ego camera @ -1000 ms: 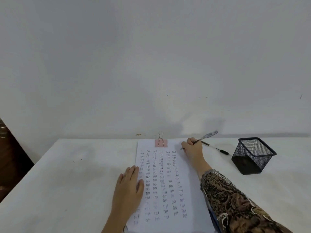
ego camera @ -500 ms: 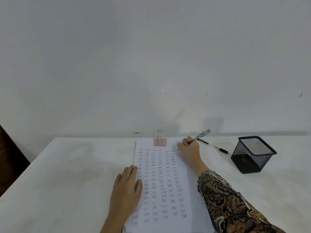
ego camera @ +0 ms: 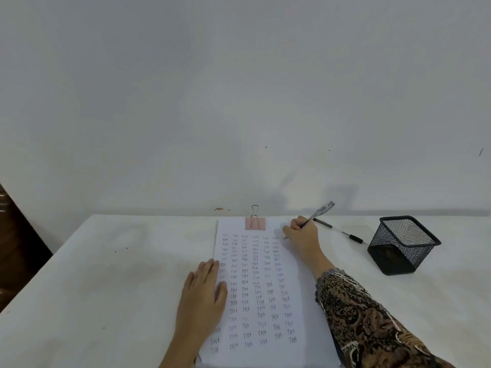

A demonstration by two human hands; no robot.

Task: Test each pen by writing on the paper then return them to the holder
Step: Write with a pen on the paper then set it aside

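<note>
pen (ego camera: 319, 212) blurred, barrel hidden in right hand (ego camera: 303, 236)

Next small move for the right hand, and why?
Probably write the test word at the top of the blank right-hand column. The right hand grips the pen with its tip at the paper there, and the left hand lies flat on the sheet's left edge.

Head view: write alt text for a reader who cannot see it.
The right hand grips a pen, tip on the top right of a paper covered in "Test", while the left hand rests flat on its left edge. A second pen lies on the table near a black mesh holder.
</note>
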